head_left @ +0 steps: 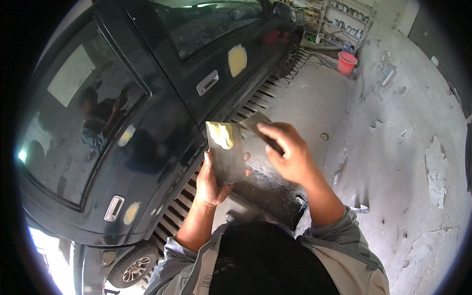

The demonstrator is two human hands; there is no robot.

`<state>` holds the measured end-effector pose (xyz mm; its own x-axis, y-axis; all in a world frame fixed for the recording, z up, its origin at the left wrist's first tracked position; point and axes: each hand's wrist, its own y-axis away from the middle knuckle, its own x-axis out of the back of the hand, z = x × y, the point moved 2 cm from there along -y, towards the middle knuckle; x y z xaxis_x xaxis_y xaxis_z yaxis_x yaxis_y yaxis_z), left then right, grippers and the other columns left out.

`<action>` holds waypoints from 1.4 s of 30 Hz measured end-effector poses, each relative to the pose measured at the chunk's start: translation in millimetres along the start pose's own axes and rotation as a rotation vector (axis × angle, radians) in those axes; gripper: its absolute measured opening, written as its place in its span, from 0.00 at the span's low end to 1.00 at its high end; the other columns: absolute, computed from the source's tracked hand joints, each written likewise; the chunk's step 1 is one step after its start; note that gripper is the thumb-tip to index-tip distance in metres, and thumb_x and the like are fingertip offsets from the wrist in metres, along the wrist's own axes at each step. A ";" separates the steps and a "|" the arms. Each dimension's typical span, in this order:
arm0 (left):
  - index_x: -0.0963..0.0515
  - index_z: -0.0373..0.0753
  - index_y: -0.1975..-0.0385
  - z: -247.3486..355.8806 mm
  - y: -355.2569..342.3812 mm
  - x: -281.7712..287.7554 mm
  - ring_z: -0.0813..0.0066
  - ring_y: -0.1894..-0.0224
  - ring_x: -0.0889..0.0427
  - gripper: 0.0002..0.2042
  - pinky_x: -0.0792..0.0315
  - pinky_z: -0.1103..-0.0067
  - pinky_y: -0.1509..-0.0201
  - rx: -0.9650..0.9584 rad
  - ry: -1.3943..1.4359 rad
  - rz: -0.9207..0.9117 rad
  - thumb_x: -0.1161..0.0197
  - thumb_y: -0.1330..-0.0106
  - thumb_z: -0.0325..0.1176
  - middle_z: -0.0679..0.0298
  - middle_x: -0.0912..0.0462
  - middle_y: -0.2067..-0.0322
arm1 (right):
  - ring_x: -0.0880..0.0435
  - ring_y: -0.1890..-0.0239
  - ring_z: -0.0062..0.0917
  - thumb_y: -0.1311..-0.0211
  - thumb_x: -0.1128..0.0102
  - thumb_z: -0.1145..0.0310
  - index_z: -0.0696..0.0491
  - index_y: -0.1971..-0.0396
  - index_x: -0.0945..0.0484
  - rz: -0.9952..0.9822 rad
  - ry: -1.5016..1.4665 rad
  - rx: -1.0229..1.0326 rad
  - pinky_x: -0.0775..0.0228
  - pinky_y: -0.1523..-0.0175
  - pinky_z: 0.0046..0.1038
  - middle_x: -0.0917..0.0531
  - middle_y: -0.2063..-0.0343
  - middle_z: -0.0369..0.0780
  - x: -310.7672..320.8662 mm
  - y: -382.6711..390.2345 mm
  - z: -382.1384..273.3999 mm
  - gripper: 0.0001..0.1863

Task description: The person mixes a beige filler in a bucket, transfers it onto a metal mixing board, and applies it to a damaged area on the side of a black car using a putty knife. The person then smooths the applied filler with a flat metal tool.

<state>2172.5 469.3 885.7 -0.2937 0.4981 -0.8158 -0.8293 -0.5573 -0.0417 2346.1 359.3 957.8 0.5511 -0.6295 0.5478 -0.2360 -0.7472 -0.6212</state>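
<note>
My left hand is wrapped round the lower part of a flat grey rectangular plate, held up in front of me. A dollop of pale yellow body filler lies on the plate's upper end. In my right hand is a flat dark spreader, pinched between thumb and fingers. The spreader's edge is close to the plate's upper right corner; whether they touch I cannot tell. To the left stands a dark car with a yellow filler patch on its front door and smaller patches farther back.
A slatted grate runs along the car's side. A red bucket stands near the far wall, below a shelf of cans. A small ring-shaped object lies on the floor. At right rises a wall with peeling paint.
</note>
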 end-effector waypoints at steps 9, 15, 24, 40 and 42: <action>0.45 0.43 0.30 -11.8 -19.1 4.8 0.63 0.38 0.30 0.28 0.35 0.63 0.34 -0.282 -0.327 0.081 0.63 0.23 0.52 0.58 0.33 0.38 | 0.19 0.53 0.40 0.49 0.42 0.79 0.55 0.46 0.26 -0.148 0.013 0.045 0.26 0.48 0.39 0.18 0.53 0.46 -25.0 7.8 -3.1 0.26; 0.42 0.36 0.33 -16.1 -29.5 14.3 0.63 0.39 0.29 0.26 0.37 0.65 0.33 -0.510 -0.435 0.000 0.60 0.23 0.48 0.55 0.29 0.40 | 0.19 0.53 0.41 0.50 0.44 0.81 0.54 0.47 0.24 -0.252 -0.078 0.003 0.27 0.45 0.34 0.20 0.54 0.48 -24.7 -10.0 -17.0 0.25; 0.43 0.39 0.32 -12.0 -16.5 13.6 0.31 0.46 0.26 0.37 0.19 0.51 0.61 0.257 0.324 -0.390 0.46 0.34 0.59 0.41 0.31 0.41 | 0.21 0.46 0.37 0.59 0.42 0.83 0.54 0.50 0.23 -0.320 -0.185 0.359 0.26 0.43 0.36 0.17 0.50 0.38 21.7 -41.8 -4.7 0.28; 0.39 0.37 0.34 -7.1 -50.6 4.0 0.56 0.39 0.27 0.35 0.35 0.62 0.32 0.005 0.174 0.115 0.52 0.30 0.60 0.53 0.28 0.40 | 0.19 0.62 0.20 0.43 0.39 0.78 0.53 0.37 0.37 -0.289 -1.110 -0.599 0.26 0.55 0.25 0.18 0.61 0.40 -8.7 43.0 84.6 0.32; 0.34 0.38 0.37 -8.3 -55.5 4.4 0.60 0.40 0.25 0.32 0.35 0.63 0.33 0.015 0.255 0.213 0.51 0.30 0.59 0.56 0.25 0.42 | 0.19 0.63 0.19 0.44 0.38 0.78 0.53 0.38 0.36 -0.297 -1.345 -0.644 0.25 0.57 0.25 0.19 0.61 0.39 -21.8 34.4 80.1 0.32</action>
<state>2221.2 496.8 879.7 -0.3342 0.1883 -0.9235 -0.7696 -0.6202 0.1520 2390.1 364.4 879.6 0.8538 -0.0537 -0.5179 -0.0905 -0.9948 -0.0459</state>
